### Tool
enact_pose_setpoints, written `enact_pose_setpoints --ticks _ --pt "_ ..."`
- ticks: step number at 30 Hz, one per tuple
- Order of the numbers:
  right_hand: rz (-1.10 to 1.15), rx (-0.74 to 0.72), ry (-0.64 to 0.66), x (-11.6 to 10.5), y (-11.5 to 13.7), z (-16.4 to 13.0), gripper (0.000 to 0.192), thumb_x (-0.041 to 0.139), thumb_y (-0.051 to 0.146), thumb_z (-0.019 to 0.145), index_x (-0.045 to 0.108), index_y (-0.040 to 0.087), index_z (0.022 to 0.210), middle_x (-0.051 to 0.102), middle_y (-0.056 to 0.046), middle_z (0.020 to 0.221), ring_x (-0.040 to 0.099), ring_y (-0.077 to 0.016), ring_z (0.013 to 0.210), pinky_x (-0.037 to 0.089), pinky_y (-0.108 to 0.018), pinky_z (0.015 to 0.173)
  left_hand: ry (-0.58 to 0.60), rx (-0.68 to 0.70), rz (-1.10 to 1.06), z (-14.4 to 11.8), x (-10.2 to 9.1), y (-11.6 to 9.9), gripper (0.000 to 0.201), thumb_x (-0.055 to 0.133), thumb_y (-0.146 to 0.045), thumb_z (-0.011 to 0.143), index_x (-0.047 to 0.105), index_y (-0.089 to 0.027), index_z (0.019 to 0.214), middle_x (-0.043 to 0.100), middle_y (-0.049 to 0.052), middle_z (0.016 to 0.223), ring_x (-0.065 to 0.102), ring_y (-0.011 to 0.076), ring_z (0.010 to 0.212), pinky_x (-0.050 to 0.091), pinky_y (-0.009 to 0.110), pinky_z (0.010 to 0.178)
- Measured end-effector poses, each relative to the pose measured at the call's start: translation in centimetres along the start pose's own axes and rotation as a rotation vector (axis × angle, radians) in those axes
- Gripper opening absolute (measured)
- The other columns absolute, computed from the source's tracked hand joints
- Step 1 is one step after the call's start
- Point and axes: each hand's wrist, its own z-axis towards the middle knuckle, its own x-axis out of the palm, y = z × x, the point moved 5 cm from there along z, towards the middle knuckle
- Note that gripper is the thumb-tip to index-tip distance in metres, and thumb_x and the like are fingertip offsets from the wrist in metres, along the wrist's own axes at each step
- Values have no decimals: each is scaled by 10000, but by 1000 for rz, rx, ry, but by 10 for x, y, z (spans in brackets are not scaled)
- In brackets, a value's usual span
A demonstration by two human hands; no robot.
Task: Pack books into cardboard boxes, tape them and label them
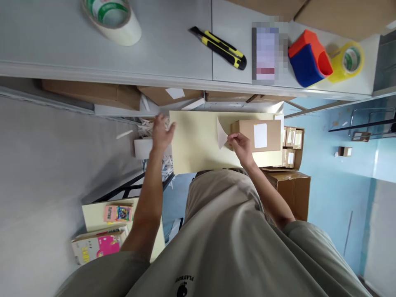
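Pixelation hides an object (265, 51) at upper right of the grey table (173, 37), beside a utility knife (220, 47) and tape rolls (113, 18). At centre, the right hand (241, 146) pinches a white paper slip (221, 134) against a small cardboard box (258, 135) on a pale yellow board (198, 142). The left hand (161, 133) lies open on the board's left edge. Blue floor shows at right.

A single head-worn camera looks steeply down the person's own front, so the olive-green T-shirt (235, 243) fills the lower frame, close to the lens. Both arms stretch away toward a pale yellow board (198, 142) in the middle distance. The grey metal worktable (173, 37) lies along the top edge.
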Motion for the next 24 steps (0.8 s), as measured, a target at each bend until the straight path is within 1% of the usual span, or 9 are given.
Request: enact_pose_setpoints --ticks 2,5,7,9,11,15,19,21,24 --pt "41 6 -24 -10 -5 2 466 909 697 864 752 261 917 813 -58 1005 754 -220 959 627 -364 850 -95 126 -161 -17 33 -30 613 821 -692 1048 647 -254 1440 764 190 1598 541 371 1734 398 586 1459" --pt "106 13 -10 -24 -12 4 482 909 737 885 758 281 921 829 -74 1112 772 -237 1036 654 -394 945 -23 373 -289 -50 93 -82 519 933 -591 986 655 -291 1306 823 148 1514 504 372 1768 325 640 1503" --pt "145 16 5 -35 -15 5 494 914 754 883 756 286 910 833 -72 1131 775 -245 1049 663 -412 989 -8 419 -286 -64 125 -107 508 998 -492 932 641 -304 1242 840 130 1490 487 378 1780 274 680 1523" --pt "174 19 21 -48 -17 7 508 918 764 876 751 285 902 837 -69 1153 774 -250 1060 668 -421 1005 -20 408 -296 -71 149 -124 490 1002 -443 926 610 -309 1189 855 123 1458 483 377 1784 259 697 1526" --pt "190 18 44 -61 -18 9 520 909 776 880 745 284 902 836 -67 1191 767 -249 1064 668 -421 1001 -29 382 -341 -73 165 -135 453 958 -473 974 568 -312 1138 868 135 1423 486 371 1783 293 690 1508" --pt "223 -15 121 -91 -17 12 530 899 790 900 745 283 925 821 -67 1245 771 -254 1121 653 -431 1065 -45 310 -439 -74 190 -152 490 808 -697 1074 503 -313 1080 866 182 1409 529 377 1754 441 654 1407" --pt "231 -24 230 -122 -19 12 591 910 847 879 762 294 1028 813 -88 1355 773 -295 1274 636 -468 1145 -101 214 -552 -75 212 -163 591 767 -843 1047 543 -297 1085 844 182 1400 720 369 1555 578 536 1250" --pt "212 -4 214 -142 -27 13 600 903 855 882 766 296 1050 808 -101 1387 765 -305 1310 644 -471 1132 -152 135 -637 -73 222 -164 625 803 -868 1006 591 -287 1095 853 144 1296 817 333 1356 637 451 1104" --pt "172 43 83 -177 -46 21 568 917 813 878 758 295 1048 813 -103 1310 766 -302 1284 662 -454 1077 -223 11 -757 -70 236 -163 652 859 -879 951 657 -281 1112 843 76 1102 843 289 1142 655 393 962"
